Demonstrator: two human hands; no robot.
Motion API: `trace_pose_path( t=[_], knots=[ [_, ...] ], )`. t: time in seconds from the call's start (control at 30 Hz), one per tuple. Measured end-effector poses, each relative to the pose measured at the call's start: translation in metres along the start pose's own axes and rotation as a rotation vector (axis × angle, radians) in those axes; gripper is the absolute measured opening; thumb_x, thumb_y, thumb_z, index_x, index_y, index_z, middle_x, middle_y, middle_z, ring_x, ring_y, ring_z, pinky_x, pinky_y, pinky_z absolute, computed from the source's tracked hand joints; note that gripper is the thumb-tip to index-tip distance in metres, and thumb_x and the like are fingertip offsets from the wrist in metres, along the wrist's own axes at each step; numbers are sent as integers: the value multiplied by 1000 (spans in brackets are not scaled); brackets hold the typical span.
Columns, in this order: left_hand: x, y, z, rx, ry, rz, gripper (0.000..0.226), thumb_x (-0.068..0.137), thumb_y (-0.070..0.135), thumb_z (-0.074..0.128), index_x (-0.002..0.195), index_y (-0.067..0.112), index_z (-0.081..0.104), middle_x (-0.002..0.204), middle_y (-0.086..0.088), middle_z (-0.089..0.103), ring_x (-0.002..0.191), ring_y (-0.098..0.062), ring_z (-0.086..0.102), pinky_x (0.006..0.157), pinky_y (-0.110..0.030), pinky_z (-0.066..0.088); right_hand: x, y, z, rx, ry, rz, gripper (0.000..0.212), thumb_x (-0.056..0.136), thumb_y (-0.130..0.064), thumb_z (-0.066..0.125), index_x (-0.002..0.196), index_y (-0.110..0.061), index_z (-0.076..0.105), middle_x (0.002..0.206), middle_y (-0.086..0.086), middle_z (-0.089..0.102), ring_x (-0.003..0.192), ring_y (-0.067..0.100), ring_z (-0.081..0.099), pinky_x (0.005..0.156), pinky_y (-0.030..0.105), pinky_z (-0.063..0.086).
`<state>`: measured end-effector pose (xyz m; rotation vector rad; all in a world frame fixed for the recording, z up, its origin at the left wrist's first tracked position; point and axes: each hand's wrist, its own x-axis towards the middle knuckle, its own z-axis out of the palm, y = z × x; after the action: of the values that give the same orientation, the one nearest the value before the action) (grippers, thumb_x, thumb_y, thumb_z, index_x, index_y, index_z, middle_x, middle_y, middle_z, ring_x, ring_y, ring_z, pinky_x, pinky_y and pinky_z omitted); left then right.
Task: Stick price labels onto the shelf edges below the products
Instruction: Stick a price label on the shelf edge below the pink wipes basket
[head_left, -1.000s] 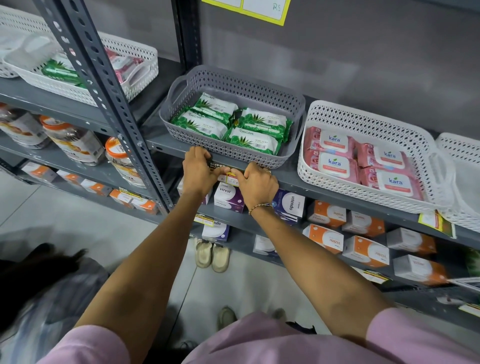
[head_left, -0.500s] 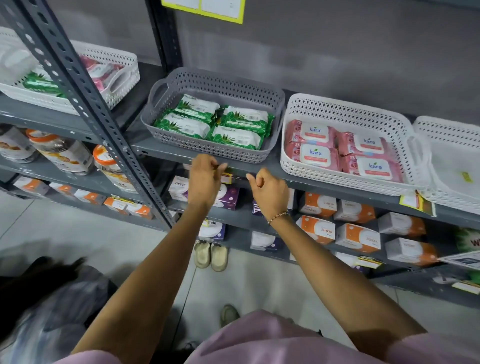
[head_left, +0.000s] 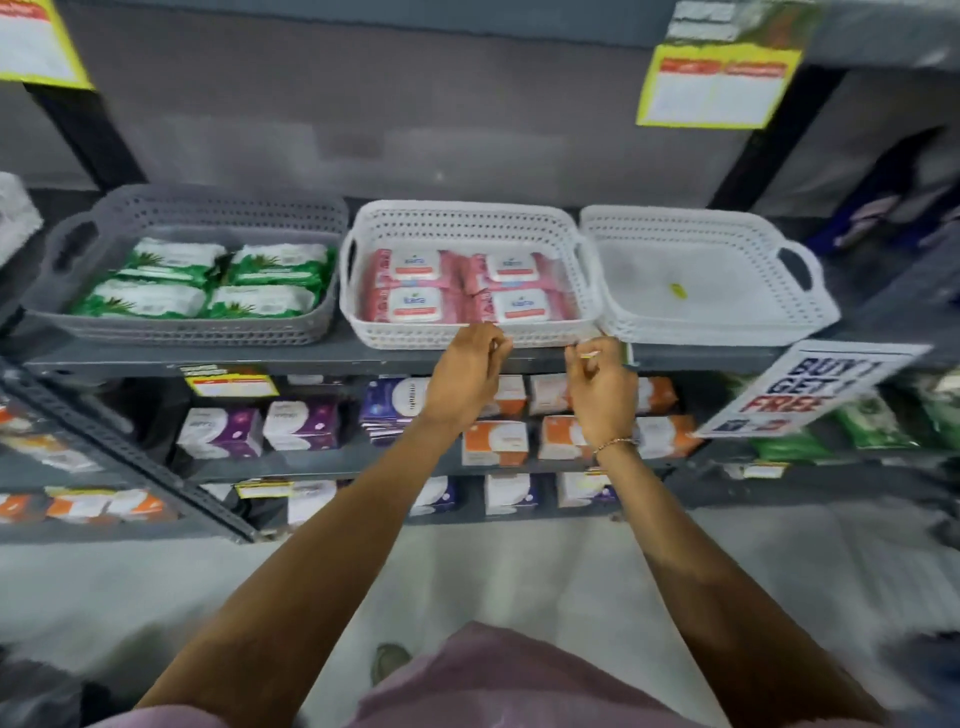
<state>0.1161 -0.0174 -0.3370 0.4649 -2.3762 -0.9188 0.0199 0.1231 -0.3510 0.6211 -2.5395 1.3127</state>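
My left hand (head_left: 467, 371) is at the grey shelf edge (head_left: 322, 358), just below the white basket (head_left: 470, 221) of pink wipe packs (head_left: 460, 286), with its fingers curled together. My right hand (head_left: 602, 384) is beside it at the same edge and pinches a small pale price label (head_left: 589, 355) at its fingertips. A yellow and red price label (head_left: 231, 383) sits on the shelf edge under the grey basket (head_left: 208, 208) of green wipe packs (head_left: 208, 280). The frame is blurred.
An empty white basket (head_left: 711, 228) stands to the right. A "Buy 1 Get 1 Free" sign (head_left: 810, 387) hangs off the shelf edge at the right. Purple and orange boxes fill the lower shelves, which carry more labels. A slanted rack post (head_left: 119, 447) crosses at the left.
Both hands left the label under the grey basket and moved right to the edge below the pink-pack basket. The view swung right and up.
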Motion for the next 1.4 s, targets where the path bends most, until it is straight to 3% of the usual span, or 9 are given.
trace_pose_path(
  t=[0.17, 0.27, 0.33, 0.47, 0.6, 0.9, 1.07, 1.23, 1.4],
  knots=[
    [9, 34, 52, 77, -125, -51, 19, 95, 14, 50, 79, 5, 51, 69, -4, 47, 67, -30, 55, 59, -32, 38, 37, 62, -31, 167, -69, 500, 42, 88, -40, 59, 66, -5, 63, 74, 22, 67, 69, 31, 60, 67, 47, 50],
    [11, 39, 68, 142, -205, -101, 14, 91, 5, 49, 77, 6, 51, 68, -1, 51, 74, -33, 60, 61, -35, 44, 48, 74, -31, 329, -207, 716, 47, 84, -48, 60, 86, -2, 66, 94, 23, 69, 87, 37, 64, 79, 49, 52],
    [12, 44, 75, 181, -236, -146, 12, 90, 4, 47, 86, 1, 58, 78, -11, 65, 79, -33, 64, 69, -42, 53, 52, 77, -29, 414, -236, 761, 47, 84, -48, 60, 93, -2, 66, 95, 17, 69, 84, 31, 65, 73, 40, 52],
    [13, 44, 83, 216, -241, -193, 15, 90, 2, 44, 89, 0, 59, 85, -19, 66, 78, -32, 63, 72, -45, 55, 58, 78, -27, 471, -212, 787, 28, 89, -27, 58, 66, -12, 59, 61, 4, 62, 40, 10, 55, 35, 17, 40],
    [16, 38, 84, 178, -160, -214, 11, 91, 6, 48, 93, 3, 59, 92, -15, 65, 80, -26, 61, 70, -36, 52, 58, 80, -31, 503, -215, 777, 24, 85, -15, 56, 61, -14, 58, 52, 0, 60, 28, 3, 48, 32, 12, 38],
    [22, 27, 80, 160, -126, -215, 12, 90, 4, 49, 99, 3, 57, 101, -15, 62, 86, -21, 56, 74, -26, 43, 54, 89, -26, 457, -265, 746, 37, 89, -48, 52, 69, -17, 59, 52, -5, 63, 37, 7, 58, 41, 20, 49],
    [23, 29, 78, 184, -136, -189, 20, 90, 4, 51, 109, -1, 54, 107, -19, 60, 97, -28, 57, 85, -35, 49, 64, 83, -21, 484, -250, 781, 17, 89, -19, 51, 78, -12, 62, 57, 0, 66, 41, 8, 55, 34, 13, 40],
    [21, 26, 81, 202, -166, -147, 29, 89, 6, 55, 116, -3, 49, 114, -21, 53, 107, -32, 51, 93, -42, 48, 58, 80, -33, 501, -225, 742, 24, 84, -21, 51, 63, -12, 59, 39, -3, 60, 33, 8, 53, 37, 16, 45],
    [18, 27, 79, 189, -136, -115, 20, 93, 14, 53, 108, 1, 56, 107, -19, 55, 96, -31, 55, 84, -41, 49, 30, 94, -52, 383, -439, 430, 26, 82, -17, 54, 57, -13, 59, 45, -2, 63, 40, 3, 57, 40, 14, 44]
  ],
)
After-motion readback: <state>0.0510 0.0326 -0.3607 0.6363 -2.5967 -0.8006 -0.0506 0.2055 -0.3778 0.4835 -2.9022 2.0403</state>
